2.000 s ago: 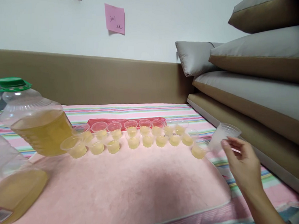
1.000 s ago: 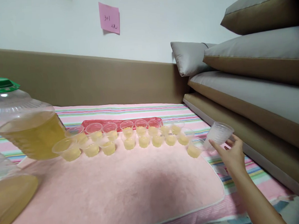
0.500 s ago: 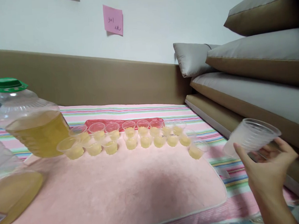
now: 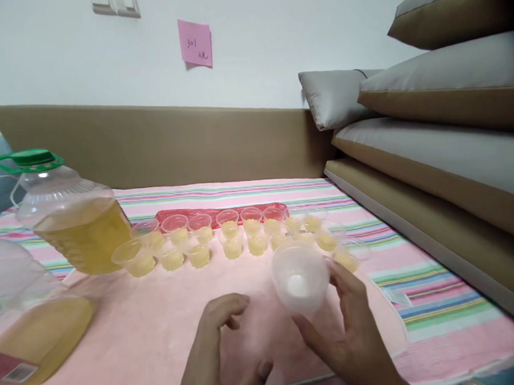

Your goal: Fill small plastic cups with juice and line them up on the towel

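My right hand [image 4: 347, 320] grips a stack of clear plastic cups [image 4: 300, 276], its mouth tilted toward me above the pink mat [image 4: 161, 329]. To the left of the stack, my left hand [image 4: 222, 343] has thumb and fingers apart and holds nothing. Beyond both hands stand two rows of clear plastic cups [image 4: 199, 256] with yellow liquid in them. One more filled cup [image 4: 346, 259] is at the right end, partly behind my right hand.
A large green-capped jug [image 4: 84, 230] of yellow liquid stands at the left. Nearer, a second jug [image 4: 52, 324] is cut off by the frame. A red plastic wrapper [image 4: 221, 213] lies behind the cups. Grey and brown cushions [image 4: 443, 137] are piled at the right.
My right hand has brought the cup stack from the far right to the middle and turned its mouth toward me. My left hand has come into view. The view has shifted slightly left.
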The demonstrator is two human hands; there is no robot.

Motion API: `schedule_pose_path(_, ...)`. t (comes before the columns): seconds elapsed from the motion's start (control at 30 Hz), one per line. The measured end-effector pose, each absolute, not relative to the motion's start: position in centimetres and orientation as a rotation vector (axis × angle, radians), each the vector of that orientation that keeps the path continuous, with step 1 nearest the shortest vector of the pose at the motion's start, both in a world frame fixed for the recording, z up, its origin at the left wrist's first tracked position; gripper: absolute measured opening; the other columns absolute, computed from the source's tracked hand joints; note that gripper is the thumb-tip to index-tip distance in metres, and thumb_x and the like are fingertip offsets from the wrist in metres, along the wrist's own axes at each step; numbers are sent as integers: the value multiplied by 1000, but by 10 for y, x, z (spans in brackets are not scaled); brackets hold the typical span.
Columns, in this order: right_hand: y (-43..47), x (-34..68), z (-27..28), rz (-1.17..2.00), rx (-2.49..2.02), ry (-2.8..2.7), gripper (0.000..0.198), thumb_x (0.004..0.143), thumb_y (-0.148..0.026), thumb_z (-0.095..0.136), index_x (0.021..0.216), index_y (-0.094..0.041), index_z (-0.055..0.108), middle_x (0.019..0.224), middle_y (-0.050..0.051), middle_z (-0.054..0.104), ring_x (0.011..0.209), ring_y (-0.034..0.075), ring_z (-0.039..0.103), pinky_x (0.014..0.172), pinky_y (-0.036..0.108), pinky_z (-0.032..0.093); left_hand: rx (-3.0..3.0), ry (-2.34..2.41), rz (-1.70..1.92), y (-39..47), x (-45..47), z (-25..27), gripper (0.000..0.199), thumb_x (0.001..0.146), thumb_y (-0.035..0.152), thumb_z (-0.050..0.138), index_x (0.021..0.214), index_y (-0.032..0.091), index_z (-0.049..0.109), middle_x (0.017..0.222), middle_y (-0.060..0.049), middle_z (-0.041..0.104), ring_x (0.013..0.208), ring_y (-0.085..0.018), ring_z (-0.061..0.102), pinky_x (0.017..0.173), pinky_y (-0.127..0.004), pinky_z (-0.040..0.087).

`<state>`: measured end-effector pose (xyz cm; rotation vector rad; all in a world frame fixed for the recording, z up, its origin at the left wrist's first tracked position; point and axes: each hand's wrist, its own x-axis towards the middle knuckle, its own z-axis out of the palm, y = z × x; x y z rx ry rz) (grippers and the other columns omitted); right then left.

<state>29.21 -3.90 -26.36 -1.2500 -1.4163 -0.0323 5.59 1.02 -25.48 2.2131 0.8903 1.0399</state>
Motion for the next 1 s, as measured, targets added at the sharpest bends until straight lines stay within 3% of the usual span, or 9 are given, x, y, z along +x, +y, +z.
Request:
schedule_pose_path(0.13,-34,278,-262,-4,-1169,-1593,63,102,-32,68,157,-32,37,138,11,47,125,37,50,100,57,53,2065,1004,1242,11,57,-247,58,100,56,60,146,29,37,149,-15,50,138,-32,52,106,-50,55)
schedule_pose_path(0.23,-30,273,-259,-12,-1087,-1673,61,102,-21,64,156,-31,38,139,11,48,124,37,50,99,57,51,1894,1025,1332,7,64,-245,63,94,61,67,143,32,40,149,-12,49,140,-34,49,109,-55,50)
schedule_pose_path(0.37,-29,272,-263,-53,-1025,-1754,63,101,-10,60,158,-26,38,142,13,46,128,37,47,103,59,45,1836,1047,1308,7,66,-242,67,88,54,77,142,36,41,150,-8,48,139,-34,48,113,-61,44)
schedule_pose_path(0.57,-30,274,-268,-33,-1012,-1788,60,103,-10,60,157,-25,40,146,15,43,130,38,45,104,61,42,1876,1121,1192,9,61,-238,68,86,55,78,141,41,42,146,-3,50,137,-31,50,117,-60,42)
schedule_pose_path(1.0,-30,272,-271,-77,-1005,-1860,56,103,-4,54,155,-23,41,146,17,41,132,39,43,104,62,40,1869,1094,1182,8,61,-235,59,85,41,75,135,37,43,138,-3,52,134,-27,53,113,-51,49)
